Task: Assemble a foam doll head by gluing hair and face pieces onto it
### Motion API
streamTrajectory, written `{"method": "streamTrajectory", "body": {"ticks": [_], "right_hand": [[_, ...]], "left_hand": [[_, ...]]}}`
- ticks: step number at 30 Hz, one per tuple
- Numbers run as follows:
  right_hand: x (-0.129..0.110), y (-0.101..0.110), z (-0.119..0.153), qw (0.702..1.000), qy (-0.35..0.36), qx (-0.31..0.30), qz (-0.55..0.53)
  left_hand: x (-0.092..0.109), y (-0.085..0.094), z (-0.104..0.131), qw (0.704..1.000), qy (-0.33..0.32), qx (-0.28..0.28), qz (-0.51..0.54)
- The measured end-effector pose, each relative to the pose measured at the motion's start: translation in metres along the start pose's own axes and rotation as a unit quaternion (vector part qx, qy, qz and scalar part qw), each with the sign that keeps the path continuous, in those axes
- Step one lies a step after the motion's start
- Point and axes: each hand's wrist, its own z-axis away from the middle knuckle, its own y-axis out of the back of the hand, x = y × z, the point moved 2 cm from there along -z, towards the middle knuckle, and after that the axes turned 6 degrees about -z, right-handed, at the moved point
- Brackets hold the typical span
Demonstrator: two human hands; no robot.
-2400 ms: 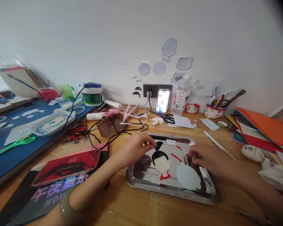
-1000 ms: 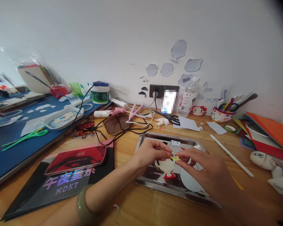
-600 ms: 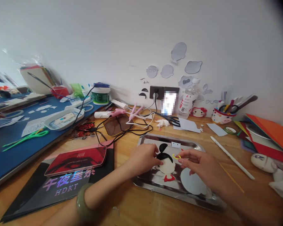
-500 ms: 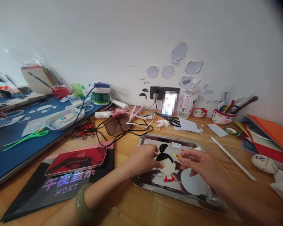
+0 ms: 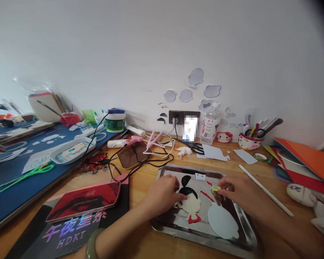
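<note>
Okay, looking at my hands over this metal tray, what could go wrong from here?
Your right hand pinches a thin yellow piece at the fingertips, so it might slip or bend. The red strips lying just beside that hand could get brushed out of place. Your left hand seems to touch the pale face cut-out, so a small push might shift it.

Gray paper cut-outs (image 5: pixel 196 76) clung to a pale wall (image 5: pixel 97 46) above a clear, labeled bottle (image 5: pixel 208 128). Rightward, a spotted cup (image 5: pixel 250 143) held pens (image 5: pixel 256 130) near orange and red sheets (image 5: pixel 305 154). Leftward, green scissors (image 5: pixel 40 170) and a white dish (image 5: pixel 54 158) lay on blue; nearer, a red case (image 5: pixel 86 198) overlapped a black folder (image 5: pixel 67 232).
</note>
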Motion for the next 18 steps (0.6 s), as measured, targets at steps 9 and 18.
{"method": "streamTrajectory", "body": {"ticks": [9,18], "right_hand": [[0.004,-0.006,0.003,0.998,-0.002,-0.040,0.054],[-0.044,-0.011,0.019,0.994,0.105,-0.005,0.005]], "left_hand": [[0.002,-0.001,0.001,1.000,-0.006,-0.008,0.010],[0.008,0.002,0.003,1.000,-0.003,-0.008,0.006]]}}
